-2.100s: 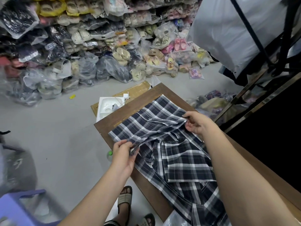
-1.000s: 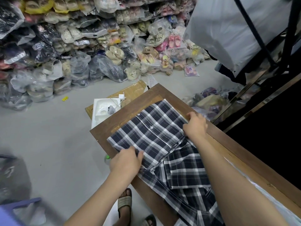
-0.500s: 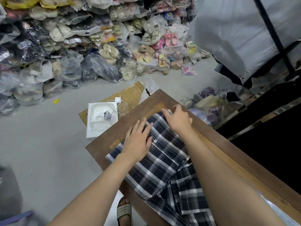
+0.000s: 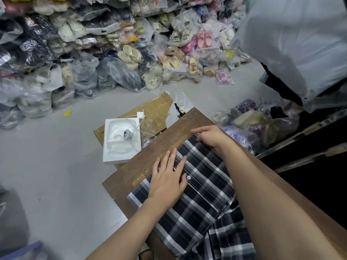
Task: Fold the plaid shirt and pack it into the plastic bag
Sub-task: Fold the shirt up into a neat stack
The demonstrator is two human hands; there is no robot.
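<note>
Far left: from my feed, the corner of a purple stool [image 4: 20, 250] shows at the bottom edge, blurred.
Back wall: a heap of bagged shoes [image 4: 75, 53] is stacked on the grey floor, with a small yellow scrap [image 4: 67, 113] lying in front of it.
Floor by the table: a white moulded tray [image 4: 122, 139] holds a small grey device and a white cable. It sits on a flat sheet of cardboard [image 4: 150, 109].
Table: the wooden table [image 4: 131, 177] runs from the centre towards the lower right, with its far corner bare.
Left hand: the left hand [image 4: 167, 182] lies palm down on the shirt with its fingers straight and slightly spread. It grips nothing, and its fingertips reach the shirt's far edge.
Shirt: the plaid shirt [image 4: 202, 184] lies on the table under both hands. A flat folded panel faces up, with a white button [image 4: 188, 177] just beside my left hand. The rest is bunched nearer me.
Right hand: the right hand [image 4: 208, 136] is at the shirt's far corner, one digit stretched out over the wood and the others bent down onto the cloth. I cannot tell whether they pinch it or only press.
Right of the table: soft bundles in clear bags [image 4: 253, 121] lie on the floor.
Upper right: a white plastic sheet [image 4: 291, 44] hangs over dark framing.
</note>
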